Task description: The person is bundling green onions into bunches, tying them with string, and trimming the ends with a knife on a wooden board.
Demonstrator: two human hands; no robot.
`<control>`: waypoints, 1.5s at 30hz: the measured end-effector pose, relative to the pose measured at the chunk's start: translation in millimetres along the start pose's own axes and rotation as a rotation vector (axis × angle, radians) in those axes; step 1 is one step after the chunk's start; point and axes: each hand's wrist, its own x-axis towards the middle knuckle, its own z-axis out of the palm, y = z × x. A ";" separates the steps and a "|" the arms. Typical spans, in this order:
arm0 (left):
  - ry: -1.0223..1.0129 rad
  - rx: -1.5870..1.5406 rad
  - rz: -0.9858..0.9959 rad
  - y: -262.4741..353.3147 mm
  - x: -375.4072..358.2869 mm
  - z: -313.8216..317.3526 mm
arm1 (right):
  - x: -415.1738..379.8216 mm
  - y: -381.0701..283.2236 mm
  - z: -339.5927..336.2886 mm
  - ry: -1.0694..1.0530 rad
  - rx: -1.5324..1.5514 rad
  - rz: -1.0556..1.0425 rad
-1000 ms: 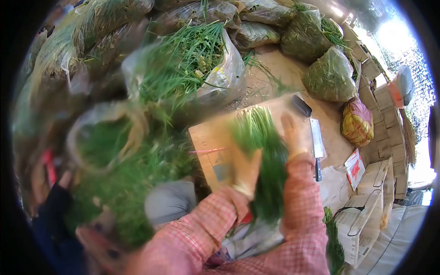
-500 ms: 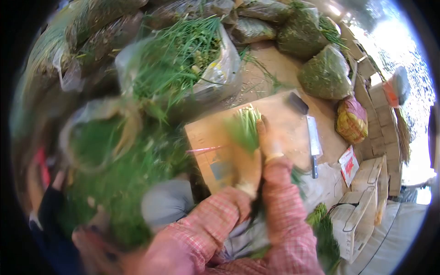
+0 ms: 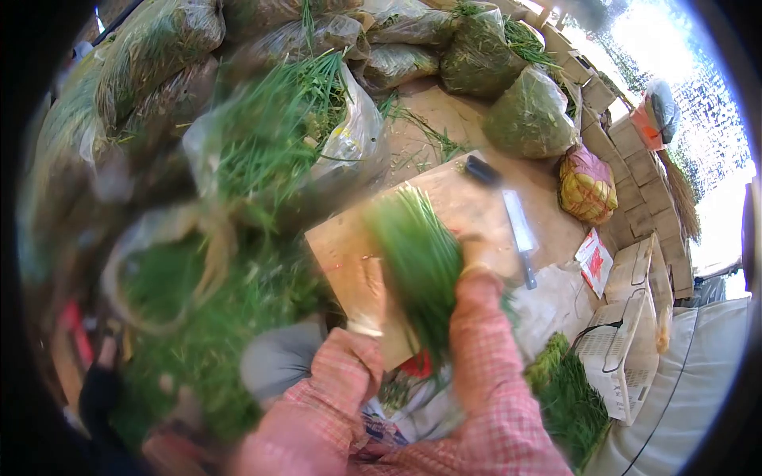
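Observation:
A thick bunch of long green chives (image 3: 413, 262) lies slantwise across the wooden board (image 3: 333, 238), its cut ends toward the far edge and its leaves reaching toward my lap. My left hand (image 3: 368, 287) is just left of the bunch, fingers stretched out and flat. At the bunch's right side is my right hand (image 3: 476, 252), its fingers smeared by motion and partly lost against the leaves. Right of the board's middle lies a knife (image 3: 517, 226) with a dark handle. A black block-shaped object (image 3: 482, 170) sits at the board's far corner.
An open plastic bag of greens (image 3: 278, 127) stands beyond the board. Loose greens and a round container (image 3: 119, 278) are at left, near another person's arm (image 3: 99, 389). Filled bags (image 3: 532, 115) line the back. White crates (image 3: 619, 349) and a red-and-white packet (image 3: 594, 260) lie right.
The chives now lie spread lengthwise over the board, where before my hands held the stem ends together. My left hand has come away to the left. The view has shifted slightly.

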 end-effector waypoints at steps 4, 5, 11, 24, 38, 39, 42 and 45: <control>0.195 0.819 0.350 -34.7 24.8 -27.8 | -3.1 -35.7 -18.7 -0.267 -0.230 0.030; 0.130 0.932 0.307 -26.5 26.5 -33.9 | 10.7 -29.0 -9.7 -0.322 -0.254 -0.001; -0.097 1.126 0.107 -26.2 18.6 -29.4 | 18.2 -66.7 -20.9 -0.356 -0.202 0.204; -0.437 0.855 -0.001 -19.9 -2.3 -34.1 | 30.8 -53.1 11.5 -0.141 0.178 -0.009; -0.193 -0.024 0.497 2.8 6.0 -15.8 | 36.7 -11.6 35.7 -0.177 0.679 -0.055; -0.267 -0.160 0.375 1.2 6.7 -8.6 | 34.1 -12.9 35.6 -0.170 0.645 -0.072; -0.420 -0.436 0.059 -6.2 13.6 4.2 | 30.4 -16.3 25.5 -0.144 0.552 -0.097; -0.413 -0.452 -0.058 -9.4 18.4 12.8 | 18.9 -31.2 6.8 -0.158 0.512 -0.059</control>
